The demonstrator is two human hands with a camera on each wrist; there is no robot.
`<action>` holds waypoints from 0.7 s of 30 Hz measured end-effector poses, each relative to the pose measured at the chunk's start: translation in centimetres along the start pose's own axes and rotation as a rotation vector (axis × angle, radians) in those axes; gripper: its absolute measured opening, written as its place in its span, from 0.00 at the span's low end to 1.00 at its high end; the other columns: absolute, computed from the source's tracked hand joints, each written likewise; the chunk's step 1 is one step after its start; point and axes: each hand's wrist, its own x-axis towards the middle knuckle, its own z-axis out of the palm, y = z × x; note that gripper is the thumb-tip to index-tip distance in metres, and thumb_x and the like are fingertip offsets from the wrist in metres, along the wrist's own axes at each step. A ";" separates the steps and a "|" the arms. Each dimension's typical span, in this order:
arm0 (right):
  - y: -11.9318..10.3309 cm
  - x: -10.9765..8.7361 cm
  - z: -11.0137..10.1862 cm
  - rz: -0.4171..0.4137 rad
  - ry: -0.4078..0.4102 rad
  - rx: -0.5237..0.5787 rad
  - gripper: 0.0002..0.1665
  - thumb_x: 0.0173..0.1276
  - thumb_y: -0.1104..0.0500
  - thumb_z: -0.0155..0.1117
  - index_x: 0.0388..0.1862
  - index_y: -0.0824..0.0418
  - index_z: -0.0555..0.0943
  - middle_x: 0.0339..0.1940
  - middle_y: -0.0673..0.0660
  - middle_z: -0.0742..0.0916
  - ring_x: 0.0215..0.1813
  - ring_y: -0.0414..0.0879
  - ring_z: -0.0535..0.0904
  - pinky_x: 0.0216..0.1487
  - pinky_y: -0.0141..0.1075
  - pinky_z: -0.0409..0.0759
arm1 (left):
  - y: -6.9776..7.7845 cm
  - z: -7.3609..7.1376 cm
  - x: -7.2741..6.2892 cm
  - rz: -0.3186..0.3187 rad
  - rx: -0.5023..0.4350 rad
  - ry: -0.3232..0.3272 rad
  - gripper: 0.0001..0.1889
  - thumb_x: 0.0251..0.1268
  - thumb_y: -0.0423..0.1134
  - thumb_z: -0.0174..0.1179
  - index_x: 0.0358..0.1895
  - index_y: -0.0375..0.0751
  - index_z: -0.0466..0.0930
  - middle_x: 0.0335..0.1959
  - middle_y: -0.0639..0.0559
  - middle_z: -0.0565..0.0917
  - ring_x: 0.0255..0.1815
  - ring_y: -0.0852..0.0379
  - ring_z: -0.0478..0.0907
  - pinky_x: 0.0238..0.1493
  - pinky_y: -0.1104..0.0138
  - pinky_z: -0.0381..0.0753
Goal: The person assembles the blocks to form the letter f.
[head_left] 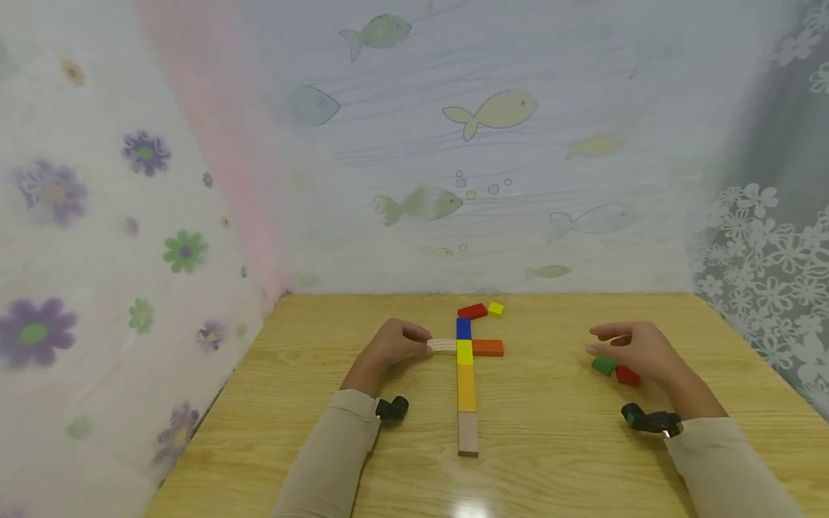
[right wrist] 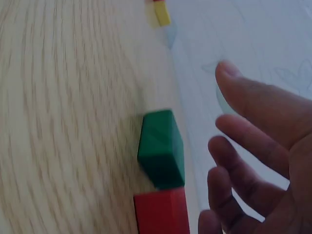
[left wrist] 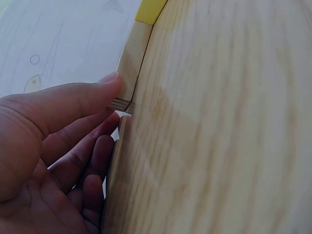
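Observation:
Blocks lie flat in a cross on the table. A column of blue (head_left: 463, 329), yellow (head_left: 465, 352), orange-yellow (head_left: 466, 388) and grey-brown (head_left: 468, 434) blocks runs toward me. An orange-red block (head_left: 488, 348) forms the right arm, and a pale wooden block (head_left: 443, 345) the left arm. My left hand (head_left: 396, 341) pinches the outer end of the pale wooden block between thumb and fingers; its inner end meets the yellow block. On the right, my right hand (head_left: 637, 349) hovers with loosely bent, parted fingers beside a green block (right wrist: 161, 148) and a red block (right wrist: 162, 210), holding nothing.
Behind the column's top lie a dark red block (head_left: 473, 311) and a small yellow block (head_left: 496, 309). The wood-grain table (head_left: 550, 446) ends at a fish-printed sheet (head_left: 505, 237). Flower-patterned sheets hang at both sides.

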 end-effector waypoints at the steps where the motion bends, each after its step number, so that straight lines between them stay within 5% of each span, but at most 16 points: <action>1: 0.3 -0.1 -0.1 -0.011 -0.011 0.006 0.38 0.70 0.38 0.70 0.69 0.61 0.80 0.64 0.70 0.83 0.60 0.67 0.80 0.53 0.55 0.85 | -0.1 0.0 0.0 0.003 0.003 -0.001 0.14 0.59 0.40 0.77 0.48 0.47 0.92 0.51 0.51 0.89 0.53 0.52 0.81 0.61 0.55 0.81; 8: 2.1 -0.4 -0.6 -0.053 -0.081 0.000 0.34 0.70 0.43 0.72 0.69 0.58 0.80 0.65 0.67 0.83 0.58 0.59 0.82 0.53 0.53 0.84 | -0.2 0.0 0.2 0.005 0.005 -0.006 0.14 0.59 0.42 0.77 0.49 0.48 0.92 0.51 0.52 0.89 0.55 0.51 0.81 0.63 0.54 0.81; 17: 2.9 -1.1 -1.1 -0.060 -0.135 0.045 0.37 0.67 0.48 0.75 0.71 0.62 0.79 0.60 0.64 0.85 0.50 0.31 0.79 0.46 0.31 0.81 | -0.2 -0.1 0.0 0.001 -0.009 -0.004 0.14 0.59 0.41 0.77 0.48 0.47 0.92 0.50 0.52 0.89 0.55 0.51 0.81 0.63 0.54 0.80; 21: 3.1 -1.3 -1.1 -0.072 -0.143 0.061 0.36 0.66 0.50 0.76 0.70 0.63 0.79 0.58 0.62 0.85 0.48 0.30 0.79 0.45 0.31 0.81 | -0.2 0.0 0.0 -0.003 -0.016 -0.002 0.14 0.59 0.41 0.77 0.49 0.47 0.92 0.51 0.52 0.89 0.55 0.51 0.81 0.63 0.54 0.80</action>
